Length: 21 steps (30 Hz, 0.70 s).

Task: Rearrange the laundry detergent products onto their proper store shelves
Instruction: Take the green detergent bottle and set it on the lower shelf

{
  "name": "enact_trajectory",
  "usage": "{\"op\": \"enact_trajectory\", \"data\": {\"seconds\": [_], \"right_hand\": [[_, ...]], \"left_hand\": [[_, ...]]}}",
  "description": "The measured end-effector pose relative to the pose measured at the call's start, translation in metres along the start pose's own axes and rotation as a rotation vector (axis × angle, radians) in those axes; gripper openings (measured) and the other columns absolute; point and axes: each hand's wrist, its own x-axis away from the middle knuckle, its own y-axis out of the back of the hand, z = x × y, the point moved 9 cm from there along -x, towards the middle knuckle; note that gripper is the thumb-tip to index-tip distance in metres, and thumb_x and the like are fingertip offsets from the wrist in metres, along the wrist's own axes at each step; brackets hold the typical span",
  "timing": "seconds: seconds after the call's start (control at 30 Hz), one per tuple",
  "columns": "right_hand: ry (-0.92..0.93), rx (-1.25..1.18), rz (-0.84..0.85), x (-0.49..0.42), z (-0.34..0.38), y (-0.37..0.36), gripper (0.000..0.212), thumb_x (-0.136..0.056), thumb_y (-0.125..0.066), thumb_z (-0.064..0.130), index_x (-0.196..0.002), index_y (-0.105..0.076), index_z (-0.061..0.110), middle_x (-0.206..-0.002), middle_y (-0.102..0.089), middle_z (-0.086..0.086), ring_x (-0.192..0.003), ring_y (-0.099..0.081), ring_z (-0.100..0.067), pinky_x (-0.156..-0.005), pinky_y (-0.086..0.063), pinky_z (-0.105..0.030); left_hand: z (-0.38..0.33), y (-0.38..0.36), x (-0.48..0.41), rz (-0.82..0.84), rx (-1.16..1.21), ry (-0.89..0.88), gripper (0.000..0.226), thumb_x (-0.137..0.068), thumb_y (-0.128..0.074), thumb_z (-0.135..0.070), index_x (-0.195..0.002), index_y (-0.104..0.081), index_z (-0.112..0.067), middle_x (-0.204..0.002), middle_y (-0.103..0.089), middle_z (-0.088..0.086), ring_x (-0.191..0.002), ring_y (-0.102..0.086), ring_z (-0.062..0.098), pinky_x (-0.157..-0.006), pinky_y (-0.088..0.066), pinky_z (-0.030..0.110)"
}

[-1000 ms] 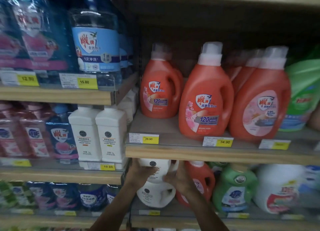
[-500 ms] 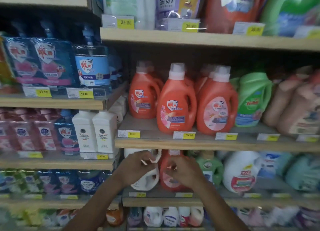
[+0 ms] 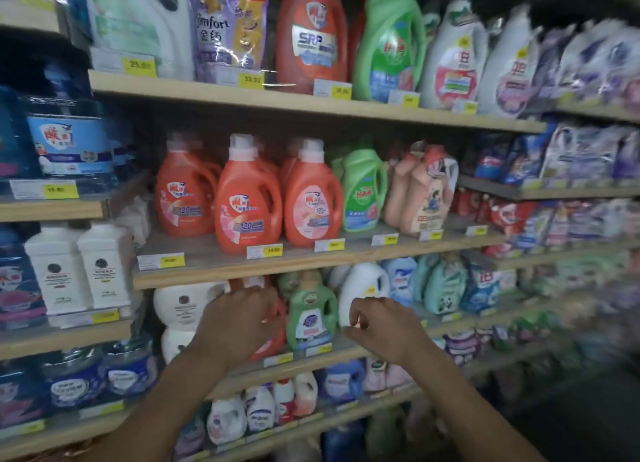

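Observation:
My left hand point(image 3: 235, 323) lies over a small orange detergent bottle point(image 3: 278, 340) on the lower middle shelf point(image 3: 349, 352). The back of the hand hides its fingers' hold. Left of it stands a white bottle point(image 3: 183, 309) with a round dark logo, apart from the hand. My right hand point(image 3: 377, 326) hovers in front of the shelf edge with curled fingers and nothing in them, just right of a green bottle point(image 3: 311, 316) and below a white jug point(image 3: 363, 288).
Three big orange bottles point(image 3: 247, 201) stand on the shelf above, next to a green one point(image 3: 363, 191) and peach ones point(image 3: 419, 191). Two white square bottles point(image 3: 76, 267) stand on the left bay. Packed shelves continue above, below and to the right.
The view has pulled back and swung right. My left hand has slid off the white bottle onto the orange one. My right hand has left the orange bottle and moved right.

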Motion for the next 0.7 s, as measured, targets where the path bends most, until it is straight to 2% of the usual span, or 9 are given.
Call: {"op": "enact_trajectory", "data": {"seconds": [0.1, 0.2, 0.33, 0.47, 0.57, 0.7], "right_hand": [[-0.039, 0.045, 0.000, 0.029, -0.028, 0.018, 0.026, -0.096, -0.060, 0.055, -0.097, -0.058, 0.030, -0.105, -0.074, 0.001, -0.104, -0.067, -0.023, -0.074, -0.046, -0.033], [-0.066, 0.058, -0.023, 0.046, -0.059, 0.042, 0.024, -0.096, -0.060, 0.052, -0.098, -0.060, 0.028, -0.109, -0.073, 0.003, -0.106, -0.067, -0.022, -0.076, -0.046, -0.033], [-0.099, 0.039, -0.051, 0.055, -0.103, 0.070, 0.019, -0.097, -0.062, 0.050, -0.092, -0.053, 0.034, -0.106, -0.072, 0.007, -0.102, -0.064, -0.019, -0.072, -0.039, -0.031], [-0.091, 0.017, -0.123, 0.046, -0.150, 0.095, 0.019, -0.099, -0.062, 0.048, -0.104, -0.058, 0.031, -0.108, -0.070, 0.007, -0.103, -0.064, -0.019, -0.073, -0.043, -0.032], [-0.063, 0.045, -0.186, 0.038, -0.191, 0.115, 0.020, -0.100, -0.062, 0.047, -0.112, -0.059, 0.031, -0.114, -0.067, 0.009, -0.108, -0.062, -0.019, -0.074, -0.042, -0.033], [-0.033, 0.069, -0.279, 0.011, -0.253, 0.154, 0.022, -0.098, -0.063, 0.046, -0.114, -0.059, 0.032, -0.115, -0.066, 0.009, -0.112, -0.061, -0.020, -0.083, -0.050, -0.035]], "left_hand": [[-0.038, -0.004, 0.001, -0.018, 0.068, -0.033, 0.031, -0.089, -0.059, -0.060, -0.089, -0.058, -0.029, -0.097, -0.071, -0.010, -0.096, -0.067, 0.014, -0.073, -0.049, 0.030], [-0.077, -0.012, -0.009, 0.006, 0.071, -0.082, 0.030, -0.088, -0.059, -0.062, -0.085, -0.050, -0.033, -0.099, -0.070, -0.010, -0.097, -0.066, 0.015, -0.068, -0.041, 0.028], [-0.118, -0.014, -0.034, -0.002, 0.012, -0.115, 0.032, -0.085, -0.059, -0.064, -0.091, -0.057, -0.033, -0.099, -0.068, -0.012, -0.101, -0.065, 0.016, -0.071, -0.042, 0.030], [-0.158, -0.010, -0.072, -0.063, -0.071, -0.152, 0.034, -0.085, -0.057, -0.065, -0.093, -0.057, -0.032, -0.097, -0.069, -0.012, -0.098, -0.064, 0.016, -0.069, -0.038, 0.030], [-0.195, -0.003, -0.109, -0.099, -0.140, -0.173, 0.033, -0.087, -0.058, -0.063, -0.099, -0.057, -0.032, -0.107, -0.068, -0.010, -0.106, -0.062, 0.019, -0.078, -0.043, 0.034], [-0.245, 0.020, -0.168, -0.190, -0.238, -0.166, 0.033, -0.090, -0.056, -0.060, -0.108, -0.058, -0.033, -0.117, -0.064, -0.005, -0.114, -0.059, 0.024, -0.091, -0.044, 0.039]]}}
